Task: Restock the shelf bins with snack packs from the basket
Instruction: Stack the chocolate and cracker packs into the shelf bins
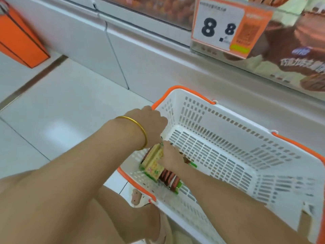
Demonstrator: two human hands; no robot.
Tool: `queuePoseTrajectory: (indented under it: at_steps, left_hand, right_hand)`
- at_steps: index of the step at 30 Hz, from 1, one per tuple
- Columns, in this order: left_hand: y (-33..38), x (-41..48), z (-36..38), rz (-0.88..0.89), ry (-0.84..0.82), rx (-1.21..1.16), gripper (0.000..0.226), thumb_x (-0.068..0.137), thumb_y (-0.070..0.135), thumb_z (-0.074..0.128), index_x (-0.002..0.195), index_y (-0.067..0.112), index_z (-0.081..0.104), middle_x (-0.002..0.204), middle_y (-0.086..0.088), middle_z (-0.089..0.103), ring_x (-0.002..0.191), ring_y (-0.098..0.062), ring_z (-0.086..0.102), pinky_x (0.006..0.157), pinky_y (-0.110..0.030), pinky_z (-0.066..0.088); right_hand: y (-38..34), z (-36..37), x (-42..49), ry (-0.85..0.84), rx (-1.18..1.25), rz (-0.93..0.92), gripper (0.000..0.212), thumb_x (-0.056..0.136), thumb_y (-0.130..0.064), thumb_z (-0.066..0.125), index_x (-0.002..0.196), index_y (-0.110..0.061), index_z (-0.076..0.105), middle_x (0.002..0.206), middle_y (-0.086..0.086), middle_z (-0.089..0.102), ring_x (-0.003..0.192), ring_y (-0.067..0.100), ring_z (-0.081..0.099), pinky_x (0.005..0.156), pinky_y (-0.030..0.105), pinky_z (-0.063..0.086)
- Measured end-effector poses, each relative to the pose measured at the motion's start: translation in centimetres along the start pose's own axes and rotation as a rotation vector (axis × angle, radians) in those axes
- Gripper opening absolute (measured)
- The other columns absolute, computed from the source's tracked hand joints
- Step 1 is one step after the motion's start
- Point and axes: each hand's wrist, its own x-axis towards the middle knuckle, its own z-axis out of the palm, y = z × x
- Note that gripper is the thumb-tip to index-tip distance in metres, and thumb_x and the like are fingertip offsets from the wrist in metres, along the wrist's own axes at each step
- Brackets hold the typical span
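Observation:
A white basket [228, 131] with orange handles stands on the floor below the shelf. In its near left corner lie a few snack packs: a yellow-green pack [152, 163] stands on edge, and brown packs [169, 178] lie beside it. My right hand [171, 156] reaches into the basket and grips the yellow-green pack with curled fingers. My left hand [149, 123], with a gold bangle on the wrist, is curled over the basket's left rim; its fingertips are hidden inside. The rest of the basket floor is bare.
A shelf edge runs above the basket with a price tag [221, 25] reading 8.8 and brown snack boxes [299, 50] behind it. An orange box [19, 37] stands at far left. My bare legs and a shoe [137, 197] are beside the basket on the tile floor.

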Motion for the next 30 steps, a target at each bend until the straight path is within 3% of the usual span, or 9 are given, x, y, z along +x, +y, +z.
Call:
queuePoseTrajectory:
  at_steps: [3,5,7,10,13,15,17,23,30]
  left_hand:
    - [-0.3,0.3,0.0,0.011,0.020,-0.036,0.039,0.098,0.033,0.039,0.135,0.019,0.037,0.129,-0.004,0.043,0.124,-0.024,0.035,0.098,-0.040,0.041]
    - [-0.2,0.3,-0.1,0.014,0.006,-0.043,0.040,0.098,0.035,0.038,0.135,0.019,0.037,0.129,-0.004,0.043,0.124,-0.025,0.036,0.098,-0.039,0.041]
    - [0.2,0.2,-0.3,0.031,-0.024,-0.065,0.041,0.098,0.037,0.039,0.135,0.019,0.037,0.129,-0.004,0.043,0.124,-0.024,0.036,0.097,-0.038,0.040]
    - [1.2,0.4,-1.0,0.078,-0.071,-0.079,0.043,0.098,0.036,0.041,0.136,0.018,0.037,0.131,-0.005,0.045,0.124,-0.024,0.039,0.099,-0.037,0.040]
    - [3.4,0.7,-2.9,0.152,-0.082,-0.127,0.048,0.096,0.036,0.045,0.139,0.017,0.035,0.137,-0.005,0.045,0.124,-0.023,0.044,0.102,-0.036,0.040]
    - [5.5,0.9,-4.8,0.219,-0.061,-0.170,0.054,0.096,0.038,0.047,0.144,0.018,0.029,0.145,-0.003,0.038,0.129,-0.020,0.041,0.104,-0.031,0.037]
    - [7.9,0.8,-6.8,0.276,-0.013,-0.229,0.057,0.095,0.041,0.048,0.144,0.020,0.029,0.146,0.000,0.038,0.126,-0.017,0.044,0.101,-0.028,0.038]
    - [15.2,-1.3,-12.1,0.457,0.167,-0.425,0.026,0.091,0.037,0.058,0.113,0.024,0.055,0.102,0.003,0.060,0.087,-0.015,0.057,0.065,-0.019,0.042]
    - [22.0,-4.4,-17.1,0.540,0.479,-0.484,0.017,0.084,0.030,0.067,0.099,0.027,0.060,0.097,0.004,0.062,0.091,-0.013,0.058,0.081,-0.031,0.047]
  right_hand:
    - [0.0,0.5,0.2,0.093,-0.041,0.041,0.058,0.082,-0.031,0.069,0.131,-0.017,0.042,0.129,0.007,0.044,0.118,0.026,0.047,0.094,0.043,0.044]
    - [0.4,-0.6,0.0,0.035,0.010,0.024,0.023,0.081,-0.031,0.072,0.086,-0.023,0.050,0.098,0.000,0.046,0.087,0.017,0.051,0.076,0.032,0.043]
    - [1.1,-2.1,-0.7,-0.049,0.171,-0.012,0.036,0.079,-0.028,0.076,0.070,-0.027,0.041,0.081,-0.006,0.041,0.076,0.012,0.047,0.063,0.023,0.037]
    - [1.6,-6.5,-4.1,-0.034,0.426,-0.037,0.028,0.076,-0.025,0.079,0.094,-0.014,0.061,0.094,0.004,0.055,0.090,0.019,0.054,0.071,0.026,0.040]
    - [2.1,-12.1,-9.6,0.033,0.649,-0.047,0.024,0.076,-0.019,0.079,0.094,-0.010,0.065,0.085,0.001,0.059,0.076,0.014,0.060,0.065,0.024,0.050]
    - [2.9,-15.8,-13.2,0.078,0.706,-0.071,0.022,0.074,-0.019,0.081,0.091,-0.015,0.066,0.097,0.008,0.065,0.088,0.022,0.065,0.076,0.036,0.055]
    - [4.2,-18.9,-17.1,0.142,0.745,-0.091,0.019,0.075,-0.016,0.080,0.086,-0.017,0.066,0.095,0.011,0.066,0.086,0.024,0.067,0.072,0.038,0.056]
    - [8.8,-25.2,-28.2,0.360,0.949,-0.135,0.017,0.082,-0.003,0.070,0.089,-0.012,0.057,0.068,0.000,0.060,0.052,0.005,0.059,0.042,0.016,0.042]
    - [12.2,-29.4,-36.0,0.590,0.943,-0.265,0.028,0.080,-0.001,0.071,0.098,-0.018,0.057,0.083,0.005,0.061,0.069,0.015,0.063,0.061,0.027,0.054]
